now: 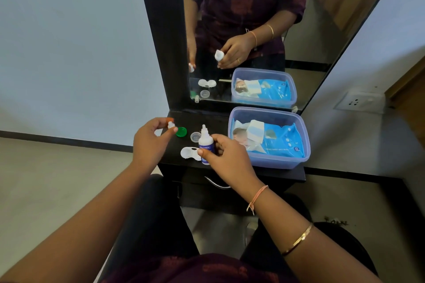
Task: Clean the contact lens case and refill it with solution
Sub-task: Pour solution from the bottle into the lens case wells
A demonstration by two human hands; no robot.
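Observation:
My right hand [224, 156] grips a white solution bottle [204, 142] with a blue label, upright over the dark dresser top [285, 173], its nozzle uncovered. Just left of the bottle lies the white lens case [187, 153], open, its right half hidden behind bottle and fingers. My left hand [149, 140] pinches the small white bottle cap [170, 125] between fingertips above the top's left end. A green lens case lid [181, 132] and a clear lid [195, 137] lie behind the case.
A translucent blue plastic tub [269, 161] with a blue pack of wet wipes and a folded cloth fills the right side of the top. A mirror [264, 30] in a black frame rises behind. A drawer handle [216, 182] sits under the front edge.

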